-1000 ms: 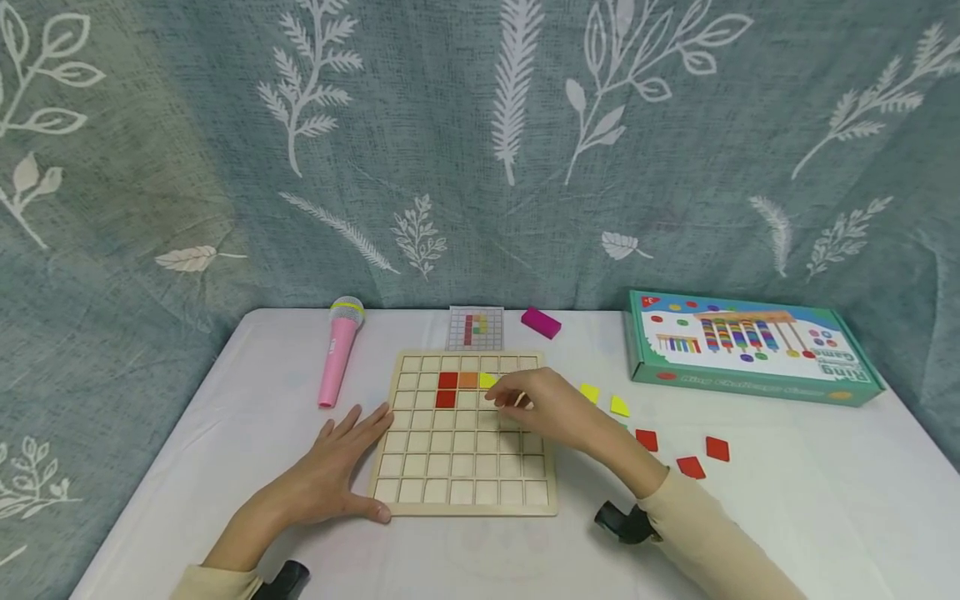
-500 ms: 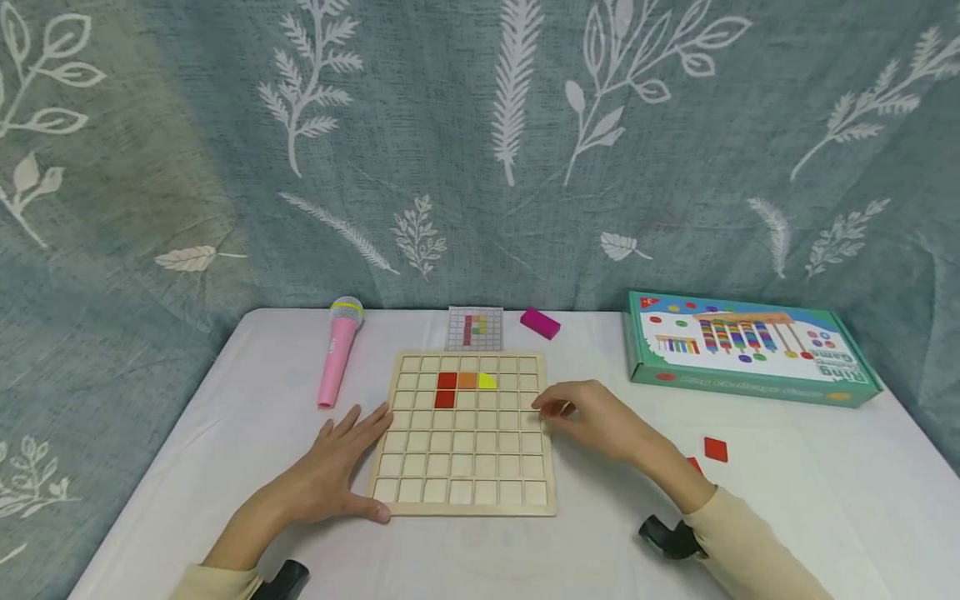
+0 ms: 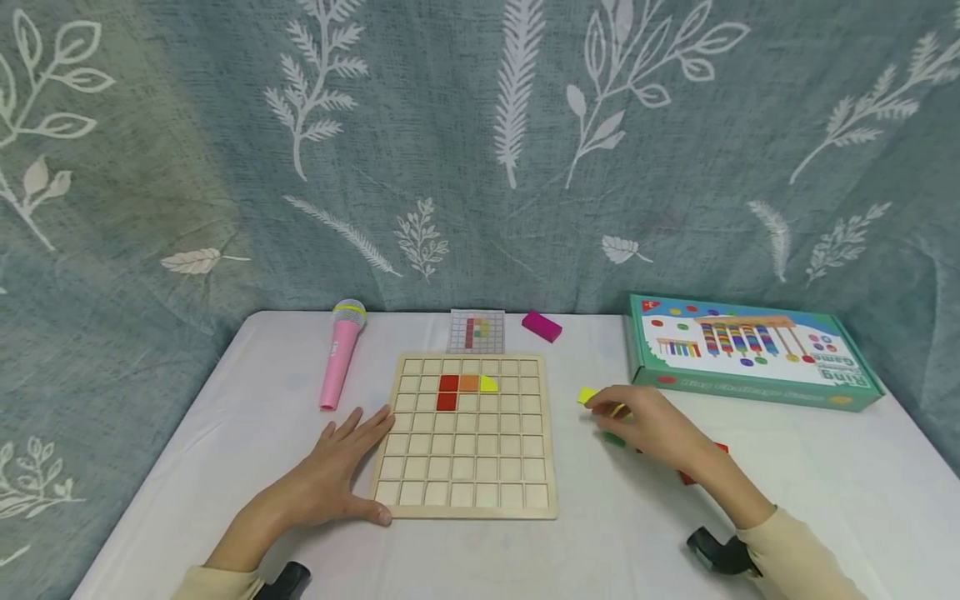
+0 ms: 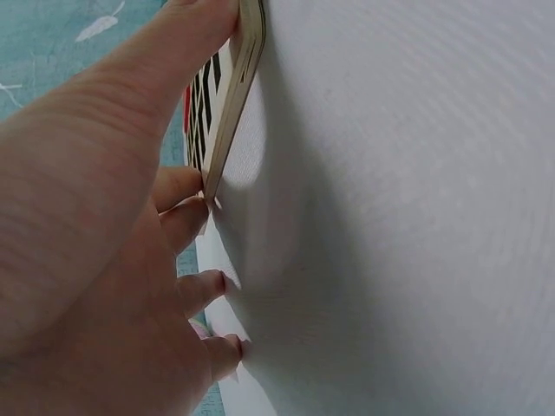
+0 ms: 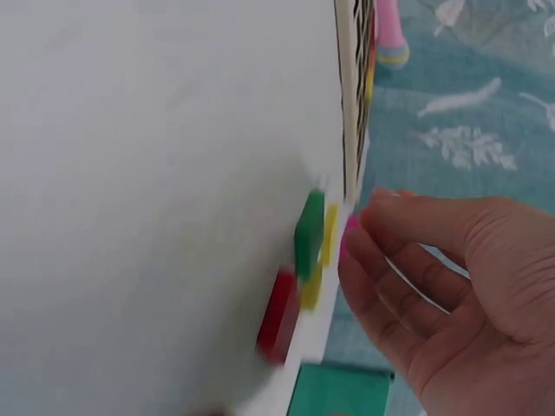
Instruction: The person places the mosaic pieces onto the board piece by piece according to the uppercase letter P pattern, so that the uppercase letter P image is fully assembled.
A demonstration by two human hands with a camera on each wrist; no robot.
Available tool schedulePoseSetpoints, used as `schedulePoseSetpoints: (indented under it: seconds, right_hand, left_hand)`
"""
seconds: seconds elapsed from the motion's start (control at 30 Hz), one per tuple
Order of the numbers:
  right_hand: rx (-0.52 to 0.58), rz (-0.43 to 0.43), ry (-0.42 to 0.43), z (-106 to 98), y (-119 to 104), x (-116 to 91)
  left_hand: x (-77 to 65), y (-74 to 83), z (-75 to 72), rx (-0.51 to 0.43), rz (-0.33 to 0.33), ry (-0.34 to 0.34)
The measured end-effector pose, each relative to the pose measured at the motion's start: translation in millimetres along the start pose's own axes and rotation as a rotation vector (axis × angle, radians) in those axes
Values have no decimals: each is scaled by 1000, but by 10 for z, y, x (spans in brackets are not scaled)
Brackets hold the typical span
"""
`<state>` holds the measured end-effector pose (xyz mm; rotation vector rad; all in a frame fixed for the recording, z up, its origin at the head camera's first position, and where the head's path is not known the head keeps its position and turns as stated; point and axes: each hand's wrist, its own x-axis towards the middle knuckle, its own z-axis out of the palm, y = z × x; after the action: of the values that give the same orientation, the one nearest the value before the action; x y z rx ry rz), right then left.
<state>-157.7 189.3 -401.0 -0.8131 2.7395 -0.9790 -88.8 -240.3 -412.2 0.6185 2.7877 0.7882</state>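
Note:
My left hand lies spread at the left edge of the wooden grid board, fingertips and thumb against its rim. In the left wrist view, the thumb overlaps the board's edge. On the board sit two red square tiles, an orange tile and a yellow tile with one rounded corner. Off its right side, my right hand hovers with loosely bent fingers over loose tiles. A yellow tile and a green tile show by the fingertips; nothing shows between them.
Red tiles lie partly hidden under the right forearm. Behind the board are a pattern card and a magenta block. A pink toy microphone lies left, a green game box back right.
My right hand has drawn back from the yellow tile on the board and travelled right to the loose tiles. The left hand stays at the board's edge.

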Motion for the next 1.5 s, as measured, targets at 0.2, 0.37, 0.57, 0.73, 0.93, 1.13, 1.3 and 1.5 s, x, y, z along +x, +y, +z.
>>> schedulePoseSetpoints:
  seconds: [0.2, 0.37, 0.57, 0.73, 0.93, 1.13, 1.3, 1.5]
  right_hand:
    - [-13, 59, 1, -174, 148, -174]
    - [-33, 80, -12, -268, 246, -312]
    - [-31, 106, -55, -263, 308, -382]
    - [-19, 85, -37, -224, 332, -390]
    - [-4, 69, 4, -225, 310, -393]
    - [2, 60, 17, -265, 294, -394]
    - [12, 50, 39, -281, 250, -377]
    - [63, 18, 45, -236, 167, -273]
  left_hand:
    - [8, 8, -3, 0, -4, 2]
    - [21, 11, 10, 1, 0, -6]
    - [7, 12, 13, 15, -12, -4]
    - [3, 5, 24, 11, -13, -1]
    - [8, -1, 28, 13, -9, -1]
    - [10, -12, 29, 16, 0, 9]
    - [11, -12, 38, 11, 1, 3]
    - [8, -10, 34, 16, -6, 7]
